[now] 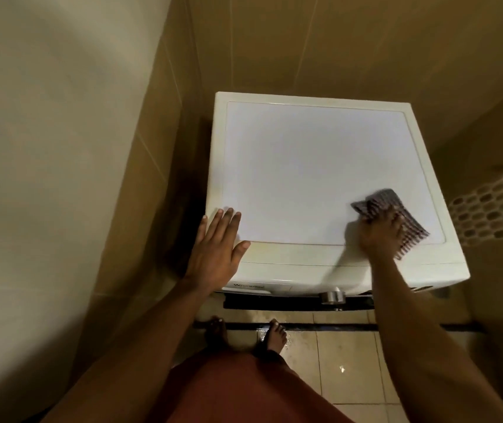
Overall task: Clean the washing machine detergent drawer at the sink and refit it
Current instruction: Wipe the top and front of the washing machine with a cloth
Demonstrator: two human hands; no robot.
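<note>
A white washing machine (314, 166) stands against the tiled wall, seen from above. My left hand (216, 242) lies flat with straight fingers on its front left corner. My right hand (381, 232) presses a grey checked cloth (387, 203) onto the top near the front right corner, fingers curled over it. At the front edge, below my left hand, I see the top of the detergent drawer front (253, 286) with a brand name. A silver control knob (332, 296) sticks out of the front panel.
A pale wall (45, 148) closes in on the left, with a narrow dark gap between it and the machine. A white perforated basket (494, 206) sits at the right. The tiled floor (345, 355) in front is wet, and my bare feet stand on it.
</note>
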